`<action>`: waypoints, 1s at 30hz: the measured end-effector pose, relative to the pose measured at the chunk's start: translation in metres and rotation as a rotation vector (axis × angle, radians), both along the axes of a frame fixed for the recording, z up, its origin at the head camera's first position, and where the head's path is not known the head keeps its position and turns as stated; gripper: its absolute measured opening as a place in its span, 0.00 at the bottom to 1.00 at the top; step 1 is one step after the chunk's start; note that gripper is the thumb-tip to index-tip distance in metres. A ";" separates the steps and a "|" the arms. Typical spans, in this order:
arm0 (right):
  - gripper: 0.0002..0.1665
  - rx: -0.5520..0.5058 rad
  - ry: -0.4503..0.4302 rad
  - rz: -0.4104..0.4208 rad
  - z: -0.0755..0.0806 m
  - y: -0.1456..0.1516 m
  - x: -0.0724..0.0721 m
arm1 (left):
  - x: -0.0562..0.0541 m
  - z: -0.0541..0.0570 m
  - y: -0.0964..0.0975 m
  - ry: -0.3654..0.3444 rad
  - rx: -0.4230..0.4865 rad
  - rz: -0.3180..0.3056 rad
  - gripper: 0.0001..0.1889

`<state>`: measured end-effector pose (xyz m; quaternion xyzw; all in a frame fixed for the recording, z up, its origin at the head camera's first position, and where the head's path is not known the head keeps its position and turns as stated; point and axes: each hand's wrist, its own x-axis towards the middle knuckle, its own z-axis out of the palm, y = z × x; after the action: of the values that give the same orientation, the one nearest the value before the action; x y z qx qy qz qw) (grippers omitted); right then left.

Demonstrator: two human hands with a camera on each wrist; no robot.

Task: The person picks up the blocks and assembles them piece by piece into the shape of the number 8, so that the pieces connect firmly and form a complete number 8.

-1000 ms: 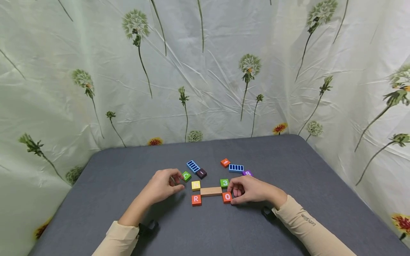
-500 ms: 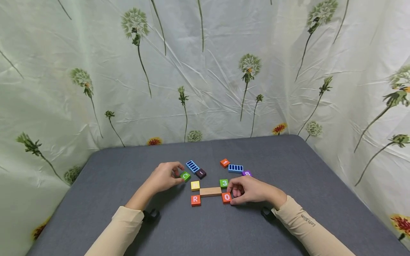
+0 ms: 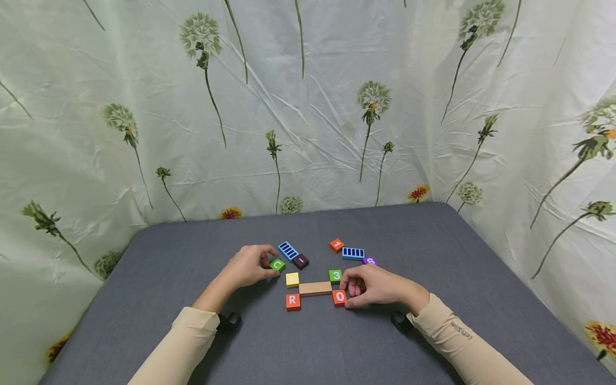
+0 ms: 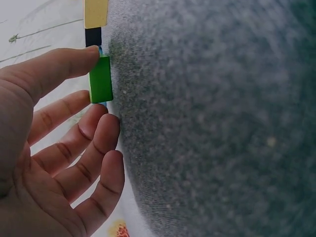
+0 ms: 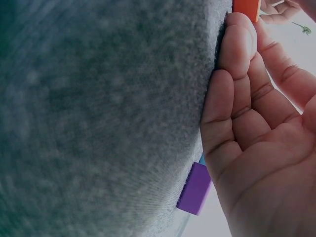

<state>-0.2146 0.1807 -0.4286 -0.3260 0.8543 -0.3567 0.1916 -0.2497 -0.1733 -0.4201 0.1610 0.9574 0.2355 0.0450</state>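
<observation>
My left hand (image 3: 247, 266) pinches a green letter C block (image 3: 277, 264) between thumb and fingertips; in the left wrist view the thumb lies along one end of the green block's edge (image 4: 101, 81). My right hand (image 3: 377, 286) has its thumb and index finger at the right-hand corners of a red number 0 block (image 3: 339, 298), its other fingers curled in. A plain wooden strip (image 3: 315, 289) lies between that block and a red R block (image 3: 293, 302). Behind the strip's ends sit a yellow block (image 3: 292, 279) and a green 3 block (image 3: 335, 276).
Beyond the left hand, a blue dark-barred block (image 3: 288, 251) meets a black block (image 3: 300, 261). At the back right are a red 1 block (image 3: 337, 245), another blue barred block (image 3: 353, 253) and a purple 8 block (image 3: 369, 261). A flowered curtain (image 3: 308, 107) hangs behind the grey table (image 3: 216, 230).
The left hand has moved forward and right onto the green C block and now pinches it. The right hand has stayed by the red 0 block. The view has shifted slightly.
</observation>
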 end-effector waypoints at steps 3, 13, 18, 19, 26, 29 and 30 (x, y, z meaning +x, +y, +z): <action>0.14 0.001 0.000 0.000 0.001 0.000 0.000 | 0.000 -0.001 0.000 -0.007 0.005 0.000 0.19; 0.14 0.004 -0.001 0.003 0.001 -0.001 0.000 | -0.001 -0.003 -0.003 -0.004 0.020 0.006 0.18; 0.15 0.001 0.001 0.004 -0.001 -0.001 0.000 | -0.001 -0.004 -0.003 -0.001 0.022 0.011 0.14; 0.15 0.000 0.003 0.004 -0.001 0.000 -0.001 | -0.001 -0.004 -0.002 0.004 0.019 0.008 0.14; 0.15 0.000 0.002 0.007 -0.001 0.000 -0.001 | 0.000 -0.004 -0.002 0.011 -0.001 0.024 0.12; 0.15 0.005 -0.001 0.004 -0.001 0.000 -0.001 | 0.000 -0.003 -0.001 0.015 -0.013 0.037 0.12; 0.15 0.006 -0.001 0.003 0.000 0.000 0.000 | 0.001 -0.004 -0.001 0.016 -0.017 0.042 0.12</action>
<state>-0.2151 0.1807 -0.4291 -0.3264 0.8548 -0.3540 0.1935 -0.2492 -0.1746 -0.4236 0.1422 0.9629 0.2268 0.0337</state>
